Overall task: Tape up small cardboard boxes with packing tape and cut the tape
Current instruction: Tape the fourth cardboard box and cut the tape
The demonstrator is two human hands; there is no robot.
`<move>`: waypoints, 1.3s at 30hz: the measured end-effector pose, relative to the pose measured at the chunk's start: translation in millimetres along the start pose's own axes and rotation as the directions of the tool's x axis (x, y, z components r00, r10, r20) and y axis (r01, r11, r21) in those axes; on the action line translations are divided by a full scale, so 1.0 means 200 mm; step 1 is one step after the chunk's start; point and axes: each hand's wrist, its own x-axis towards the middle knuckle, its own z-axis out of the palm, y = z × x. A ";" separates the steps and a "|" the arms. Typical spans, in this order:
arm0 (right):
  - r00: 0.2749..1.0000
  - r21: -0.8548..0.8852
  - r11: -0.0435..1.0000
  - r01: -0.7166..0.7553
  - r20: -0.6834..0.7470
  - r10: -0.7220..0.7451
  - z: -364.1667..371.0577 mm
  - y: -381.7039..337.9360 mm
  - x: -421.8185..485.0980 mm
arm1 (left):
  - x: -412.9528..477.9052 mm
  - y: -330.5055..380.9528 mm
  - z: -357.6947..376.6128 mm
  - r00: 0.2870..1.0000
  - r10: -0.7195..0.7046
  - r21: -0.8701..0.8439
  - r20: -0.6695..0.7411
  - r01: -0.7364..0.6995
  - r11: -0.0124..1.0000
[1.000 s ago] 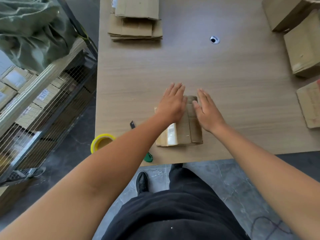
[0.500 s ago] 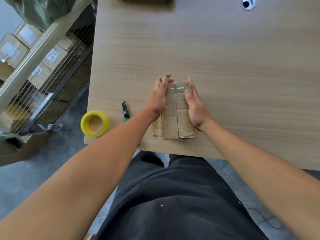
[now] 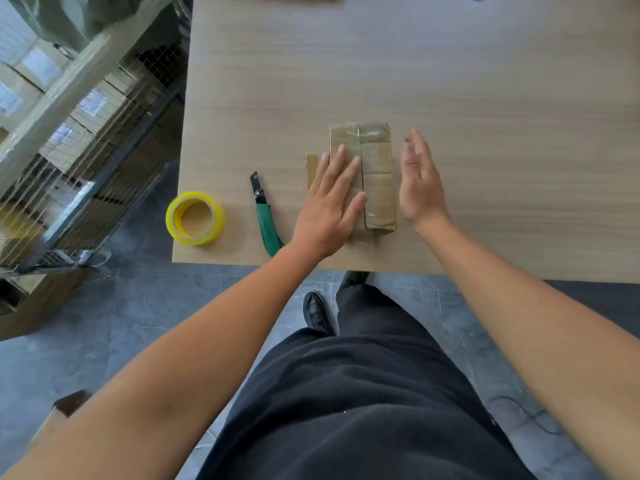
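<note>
A small brown cardboard box (image 3: 377, 171) lies near the table's front edge, with clear tape shining along its top seam and far end. My left hand (image 3: 329, 206) rests flat on the box's left half, fingers straight and spread. My right hand (image 3: 417, 178) hovers just right of the box, open, palm facing it, not touching. A yellow roll of packing tape (image 3: 195, 218) lies on the table's front left corner. Between the roll and the box lies a green-handled utility knife (image 3: 264, 214), blade pointing away from me.
The wooden table (image 3: 485, 98) stretches away to the back and right. A wire-mesh rack (image 3: 79, 140) holding labelled cartons stands left of the table. A narrow cardboard strip (image 3: 311, 168) pokes out beside the box's left side. My legs and one shoe show below the table edge.
Both hands gripped the box's sides half a second ago. Now my left hand lies flat on top and my right hand has come off to the right.
</note>
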 end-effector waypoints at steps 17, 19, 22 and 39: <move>0.946 0.373 0.920 -0.116 0.323 -0.011 0.11 0.34 -0.23 | 0.06 -0.17 -0.02 0.899 0.413 0.254 0.150 -0.438 0.862; 0.947 0.348 0.929 -0.125 0.321 0.007 0.10 0.33 -0.23 | 0.05 -0.15 -0.02 0.869 0.479 0.339 0.126 -0.491 0.803; 0.952 0.354 0.927 -0.121 0.306 0.007 0.10 0.33 -0.23 | 0.04 -0.14 -0.01 0.837 0.529 0.358 0.144 -0.542 0.760; 0.993 0.273 0.961 0.035 -0.120 -0.002 0.23 0.28 -0.31 | -0.03 -0.05 0.19 0.980 -0.192 -0.836 0.052 0.148 0.528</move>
